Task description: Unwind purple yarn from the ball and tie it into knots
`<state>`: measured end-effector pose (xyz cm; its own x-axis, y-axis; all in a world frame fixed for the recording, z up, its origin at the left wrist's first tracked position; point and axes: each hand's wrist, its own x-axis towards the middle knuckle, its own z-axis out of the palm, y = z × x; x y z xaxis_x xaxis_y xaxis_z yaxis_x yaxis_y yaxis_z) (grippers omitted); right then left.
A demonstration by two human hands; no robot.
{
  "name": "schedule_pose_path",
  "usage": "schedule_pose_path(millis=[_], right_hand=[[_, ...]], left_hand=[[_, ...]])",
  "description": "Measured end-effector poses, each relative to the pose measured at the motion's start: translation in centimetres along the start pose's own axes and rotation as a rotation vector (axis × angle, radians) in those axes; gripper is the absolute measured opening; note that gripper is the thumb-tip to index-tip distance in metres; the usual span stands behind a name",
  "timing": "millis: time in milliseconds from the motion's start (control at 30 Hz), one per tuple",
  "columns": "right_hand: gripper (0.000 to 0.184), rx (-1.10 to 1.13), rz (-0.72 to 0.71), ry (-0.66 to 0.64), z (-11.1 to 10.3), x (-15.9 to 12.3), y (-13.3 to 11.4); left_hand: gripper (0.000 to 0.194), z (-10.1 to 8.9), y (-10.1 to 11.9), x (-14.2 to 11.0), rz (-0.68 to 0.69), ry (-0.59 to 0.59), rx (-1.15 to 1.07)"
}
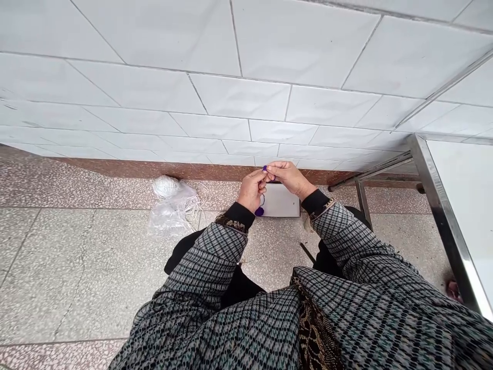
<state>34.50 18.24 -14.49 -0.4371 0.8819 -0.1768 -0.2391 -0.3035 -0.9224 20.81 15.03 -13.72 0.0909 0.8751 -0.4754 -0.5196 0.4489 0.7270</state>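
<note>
My left hand (251, 189) and my right hand (288, 177) meet in front of me, fingers pinched together on a small piece of purple yarn (265, 168). Its exact shape is mostly hidden by the fingertips. Below my left hand shows a small dark purple ball (259, 211), with a thin dark strand rising from it toward the fingers. Beneath both hands lies a flat white rectangular box or board (283, 200) with a dark edge.
On the floor to the left are a ball of white yarn (165, 186), a clear plastic bag (169, 216) and loose white cord (195, 208). A white tiled wall (239, 97) rises ahead. A metal-framed table (442, 205) stands at the right.
</note>
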Motion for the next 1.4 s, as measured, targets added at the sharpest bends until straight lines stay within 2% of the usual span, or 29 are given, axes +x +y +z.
schedule_pose_path(millis=[233, 367, 500, 667, 767, 900, 967, 1067, 1133, 1200, 1267, 1400], right_hand=[[0.044, 0.067, 0.03, -0.052, -1.2, 0.3, -0.6], [0.049, 0.023, 0.101, -0.069, -2.6, 0.3, -1.4], [0.047, -0.052, 0.122, -0.151, -3.3, 0.0, -1.6], [0.051, -0.36, 0.076, -0.298, -4.1, -0.1, -1.8], [0.05, -0.583, -0.045, -0.367, -4.7, 0.2, -1.9], [0.031, -0.851, -0.192, -0.428, -5.0, 0.3, -1.9], [0.02, -1.09, -0.239, -0.388, -4.6, 0.0, -2.0], [0.019, -1.443, -0.303, -0.131, -3.4, -0.8, -1.7], [0.025, -1.528, -0.314, 0.033, -2.6, -1.0, -1.3], [0.034, -1.479, -0.279, 0.109, -2.0, -0.9, -0.7], [0.044, -1.332, -0.223, 0.139, -1.8, -0.6, 0.1], [0.059, -0.791, -0.134, 0.063, -1.6, 0.2, 1.6]], left_hand=[[0.021, -0.4, 0.8, 0.0, 0.06, 0.097, 0.064], [0.014, -1.4, 2.3, 0.0, -0.001, 0.018, 0.081], [0.009, -2.2, 3.6, -0.4, -0.06, -0.082, 0.097], [0.009, -2.8, 4.2, -0.6, -0.001, -0.112, 0.233], [0.012, -3.3, 4.5, -0.5, 0.006, -0.129, 0.31], [0.016, -3.9, 4.8, -0.2, 0.031, -0.156, 0.343], [0.017, -4.1, 4.8, -0.1, 0.028, -0.137, 0.342], [0.013, -3.8, 4.7, 0.0, 0.019, -0.075, 0.279], [0.011, -3.3, 4.5, 0.0, 0.015, -0.058, 0.192], [0.01, -2.7, 4.2, -0.1, 0.011, -0.05, 0.09], [0.01, -2.1, 3.7, -0.2, -0.01, -0.042, 0.002], [0.01, -1.1, 2.7, -0.4, -0.133, -0.044, -0.126]])
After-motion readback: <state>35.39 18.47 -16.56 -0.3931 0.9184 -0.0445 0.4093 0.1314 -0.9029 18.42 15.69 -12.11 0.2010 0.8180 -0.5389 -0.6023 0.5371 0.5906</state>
